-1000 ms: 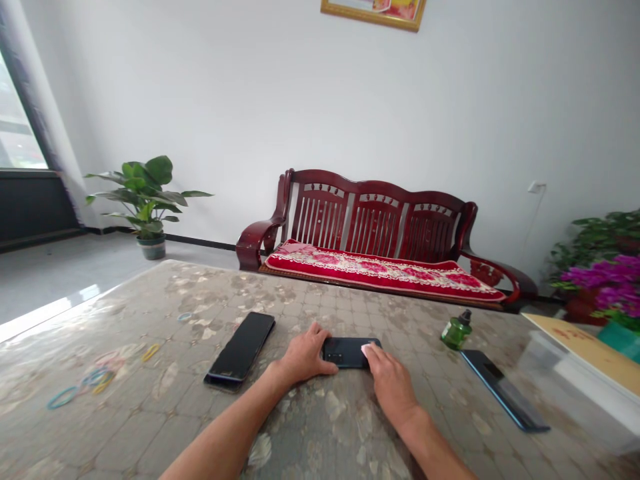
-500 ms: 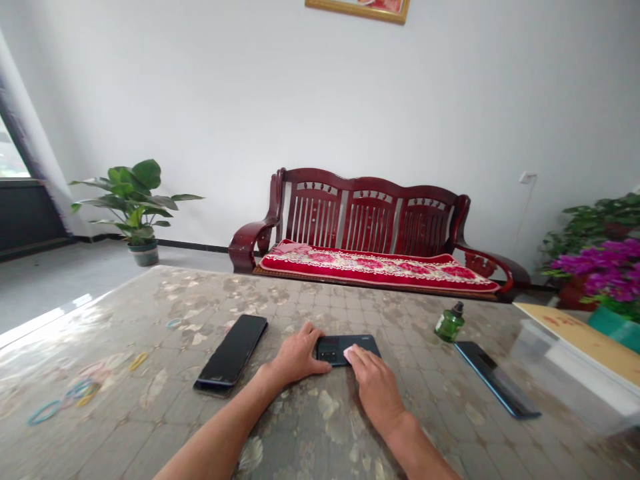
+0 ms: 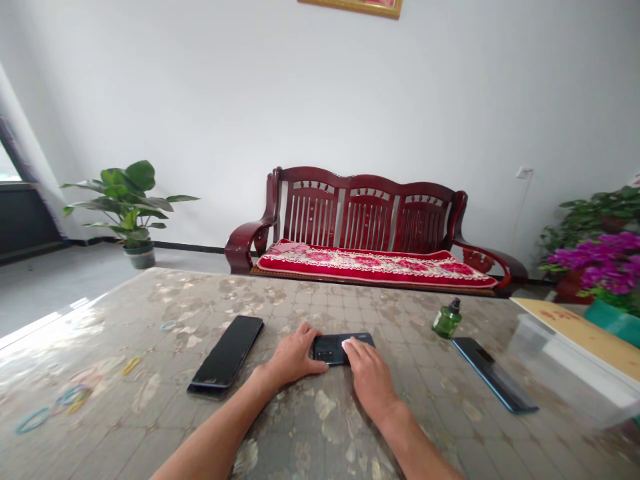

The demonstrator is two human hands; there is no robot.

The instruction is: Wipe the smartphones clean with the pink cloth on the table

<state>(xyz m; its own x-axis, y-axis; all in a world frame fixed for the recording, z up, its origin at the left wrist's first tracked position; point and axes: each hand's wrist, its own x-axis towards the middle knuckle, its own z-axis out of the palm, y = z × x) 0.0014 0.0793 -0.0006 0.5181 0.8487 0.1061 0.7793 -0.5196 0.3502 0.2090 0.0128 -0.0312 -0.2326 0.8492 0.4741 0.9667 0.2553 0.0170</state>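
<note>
A dark phone (image 3: 329,343) lies face down on the table, its camera block towards the left. My left hand (image 3: 296,355) grips its left end, thumb on the near edge and fingers at the far edge. Between the bent fingertips of my right hand (image 3: 371,375) is a small white pad (image 3: 345,344), mostly hidden, pressed on the phone's back. To the left, a second black phone (image 3: 229,353) rests screen up, apart from my hands. Further right lies a shiny blue-black phone (image 3: 493,375), near a small green bottle (image 3: 447,321) with a black top.
Several coloured rubber bands (image 3: 75,398) lie at the left of the patterned tablecloth (image 3: 305,440). A clear plastic box (image 3: 555,373) with a yellowish board (image 3: 580,328) on it stands at the right, beside purple flowers (image 3: 600,263). Behind the table is a wooden bench (image 3: 367,213).
My right hand has slid the white pad slightly towards the phone's far edge. My left hand keeps its hold. The whole view has shifted a little.
</note>
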